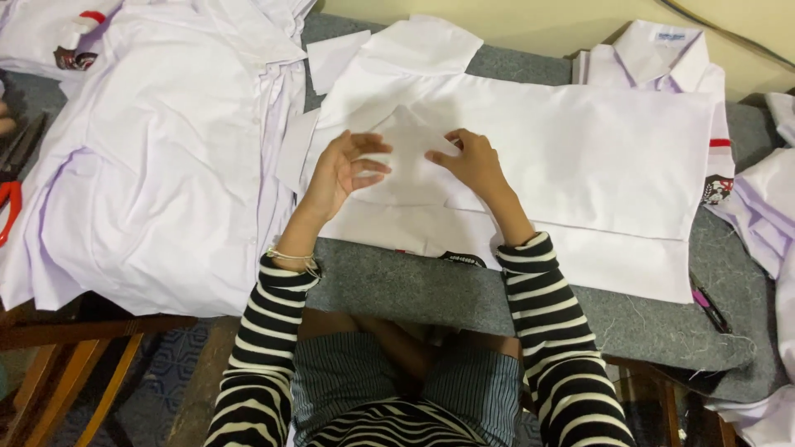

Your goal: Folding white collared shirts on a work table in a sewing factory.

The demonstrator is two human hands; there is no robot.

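Work table point(414, 290) covered in grey felt, set against a pale yellow wall point(538, 25); brown wooden chair frame point(74, 348) stood at lower left over blue patterned floor covering point(166, 372); lighting was even, soft, from overhead

White shirt point(530, 157) on a grey felt mat point(414, 285); black-and-white striped sleeves point(546, 306) (scissors point(8, 207) have red handles).
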